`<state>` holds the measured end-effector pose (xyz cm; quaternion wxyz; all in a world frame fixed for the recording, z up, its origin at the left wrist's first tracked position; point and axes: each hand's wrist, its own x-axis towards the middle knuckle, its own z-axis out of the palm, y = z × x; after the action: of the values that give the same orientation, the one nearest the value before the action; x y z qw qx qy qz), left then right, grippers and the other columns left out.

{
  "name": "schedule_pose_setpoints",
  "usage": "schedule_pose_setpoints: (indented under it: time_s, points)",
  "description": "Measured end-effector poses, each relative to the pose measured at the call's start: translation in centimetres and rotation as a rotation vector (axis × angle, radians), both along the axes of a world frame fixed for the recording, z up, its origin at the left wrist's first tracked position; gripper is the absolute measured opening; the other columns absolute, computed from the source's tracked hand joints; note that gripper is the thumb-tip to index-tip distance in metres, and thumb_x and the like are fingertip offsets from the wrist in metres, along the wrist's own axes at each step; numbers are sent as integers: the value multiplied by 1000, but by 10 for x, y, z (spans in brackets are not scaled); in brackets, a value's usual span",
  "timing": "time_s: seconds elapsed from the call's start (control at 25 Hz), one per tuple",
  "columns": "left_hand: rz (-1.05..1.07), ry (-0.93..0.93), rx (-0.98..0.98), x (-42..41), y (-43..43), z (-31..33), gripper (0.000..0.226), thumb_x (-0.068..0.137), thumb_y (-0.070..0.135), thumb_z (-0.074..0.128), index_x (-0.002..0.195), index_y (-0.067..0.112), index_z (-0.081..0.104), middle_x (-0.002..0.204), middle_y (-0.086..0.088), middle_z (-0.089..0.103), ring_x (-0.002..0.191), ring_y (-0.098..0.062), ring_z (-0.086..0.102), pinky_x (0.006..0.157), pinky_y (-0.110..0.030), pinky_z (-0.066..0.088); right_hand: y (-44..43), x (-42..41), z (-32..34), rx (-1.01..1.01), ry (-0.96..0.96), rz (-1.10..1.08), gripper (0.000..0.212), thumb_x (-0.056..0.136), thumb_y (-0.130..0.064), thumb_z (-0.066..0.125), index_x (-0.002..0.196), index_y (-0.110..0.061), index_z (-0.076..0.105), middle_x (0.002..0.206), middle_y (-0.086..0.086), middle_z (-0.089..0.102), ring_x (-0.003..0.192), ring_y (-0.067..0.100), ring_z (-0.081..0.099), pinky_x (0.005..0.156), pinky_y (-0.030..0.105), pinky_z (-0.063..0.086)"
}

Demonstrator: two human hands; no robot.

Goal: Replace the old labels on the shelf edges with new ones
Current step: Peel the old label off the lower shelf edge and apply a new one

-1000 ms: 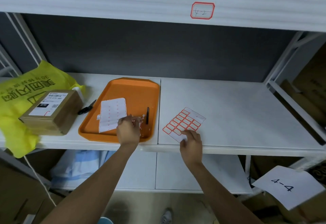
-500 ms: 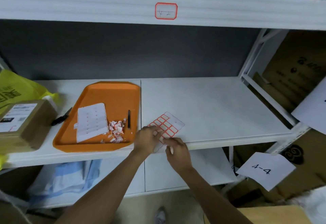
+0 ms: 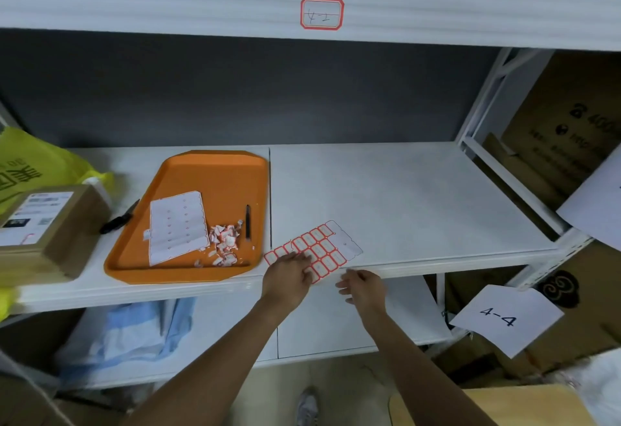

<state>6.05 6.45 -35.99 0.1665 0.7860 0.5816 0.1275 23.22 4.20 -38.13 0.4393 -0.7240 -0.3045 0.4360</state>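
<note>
A red-bordered old label (image 3: pixel 321 13) with handwriting is stuck on the upper shelf's front edge. A sheet of red-bordered new labels (image 3: pixel 324 251) lies near the front edge of the middle shelf (image 3: pixel 403 197). My left hand (image 3: pixel 289 274) rests on the sheet's near left part, fingers lying flat on the labels. My right hand (image 3: pixel 363 288) hovers just right of it at the shelf's front edge, off the sheet, fingers loosely curled; I see nothing in it.
An orange tray (image 3: pixel 215 167) to the left holds a spent backing sheet (image 3: pixel 176 227), torn label scraps (image 3: pixel 225 244) and a black pen (image 3: pixel 248 220). A black cutter (image 3: pixel 119 219), a cardboard box (image 3: pixel 43 224) and a yellow bag (image 3: pixel 30 163) lie further left. A "4-4" paper (image 3: pixel 504 318) hangs at right.
My left hand left the tray and came onto the label sheet. My right hand drew back off the sheet toward the shelf edge. The camera view shifted right.
</note>
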Motion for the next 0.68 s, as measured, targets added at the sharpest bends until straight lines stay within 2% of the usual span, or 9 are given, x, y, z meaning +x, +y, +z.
schedule_pose_setpoints:
  time_s: [0.16,0.28,0.44,0.52,0.6,0.68]
  points:
    - [27,-16,27,1,-9,3,41,98,43,45,133,24,53,136,8,56,123,-16,56,97,-26,49,-6,-5,5,39,91,104,25,95,-30,58,100,-9,69,83,7,75,75,23,72,62,29,56]
    - [52,-9,81,3,-17,6,39,97,44,46,127,23,58,128,7,62,114,-16,61,94,-24,49,-10,-7,10,68,189,178,24,97,-28,55,110,-11,66,93,8,74,81,24,72,64,31,59]
    - [74,-24,88,5,-22,10,39,97,46,42,125,25,60,125,7,64,110,-14,62,94,-21,48,-14,-10,18,50,393,137,19,95,-28,59,109,-17,64,100,11,73,91,28,71,71,40,60]
    - [88,-47,76,6,-23,15,37,98,45,42,122,26,61,124,6,64,108,-15,63,93,-22,48,-13,-11,19,56,414,109,21,93,-24,61,111,-13,64,102,11,72,94,28,70,72,39,60]
    - [141,-117,69,6,-24,21,34,97,42,46,121,25,63,124,3,63,108,-16,62,91,-23,49,-11,-11,20,74,380,79,19,94,-20,61,110,-10,64,104,10,72,94,27,69,70,36,59]
    - [197,-275,83,5,-22,23,29,94,39,53,118,25,64,127,3,61,114,-17,58,93,-28,50,-10,-12,23,82,366,77,12,93,-18,61,103,-12,66,103,9,72,93,26,70,69,34,59]
